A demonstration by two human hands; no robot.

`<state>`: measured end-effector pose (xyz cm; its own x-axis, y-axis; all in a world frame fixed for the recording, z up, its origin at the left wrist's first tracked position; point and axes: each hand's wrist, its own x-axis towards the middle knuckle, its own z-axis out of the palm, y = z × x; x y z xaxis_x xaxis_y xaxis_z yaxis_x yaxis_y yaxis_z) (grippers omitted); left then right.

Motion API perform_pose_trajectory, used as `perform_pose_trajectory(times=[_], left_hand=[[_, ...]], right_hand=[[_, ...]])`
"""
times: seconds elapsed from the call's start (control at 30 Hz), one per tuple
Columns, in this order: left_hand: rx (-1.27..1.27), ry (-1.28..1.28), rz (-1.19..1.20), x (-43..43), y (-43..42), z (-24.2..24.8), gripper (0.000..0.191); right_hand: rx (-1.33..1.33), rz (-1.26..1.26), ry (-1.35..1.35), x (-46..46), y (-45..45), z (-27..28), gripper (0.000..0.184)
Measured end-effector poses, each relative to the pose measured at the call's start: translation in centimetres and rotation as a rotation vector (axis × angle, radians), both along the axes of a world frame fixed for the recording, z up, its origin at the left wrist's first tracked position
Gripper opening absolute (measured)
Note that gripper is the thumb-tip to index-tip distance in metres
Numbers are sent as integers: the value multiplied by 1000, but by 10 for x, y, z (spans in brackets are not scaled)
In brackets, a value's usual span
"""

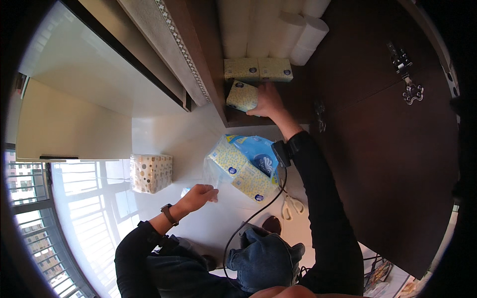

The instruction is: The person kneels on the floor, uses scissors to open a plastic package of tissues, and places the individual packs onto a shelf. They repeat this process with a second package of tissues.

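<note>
My right hand (267, 100) grips a yellow-patterned tissue pack (243, 96) inside a dark wooden cabinet. The pack is tilted, just in front of two similar tissue packs (275, 69) that sit side by side. My left hand (201, 197) is low at the left, its fingers closed on the edge of a clear plastic wrapper (211, 175). That wrapper, partly printed blue, lies open on the floor with more yellow-patterned tissue packs (228, 160) in it. White-handled scissors (291, 206) lie beside the wrapper, their blades partly hidden.
White paper rolls (307, 37) stand deeper in the cabinet. Its dark door (387, 149) with metal hinges spreads at the right. A dotted wrapped pack (151, 174) stands on the floor at the left, below a pale drawer front (74, 123). A black cable (253, 216) runs from my right wrist.
</note>
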<state>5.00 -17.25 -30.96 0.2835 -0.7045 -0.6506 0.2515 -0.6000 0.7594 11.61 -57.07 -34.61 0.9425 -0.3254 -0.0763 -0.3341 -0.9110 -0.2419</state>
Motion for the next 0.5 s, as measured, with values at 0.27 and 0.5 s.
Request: perform_pose_trajectory(times=[0.27, 0.5], left_hand=[[-16, 71, 18, 2, -2, -8, 32], [-3, 27, -2, 3, -1, -7, 34]], right_hand=[[288, -77, -69, -14, 33, -36, 97], [860, 32, -59, -15, -25, -18, 76]])
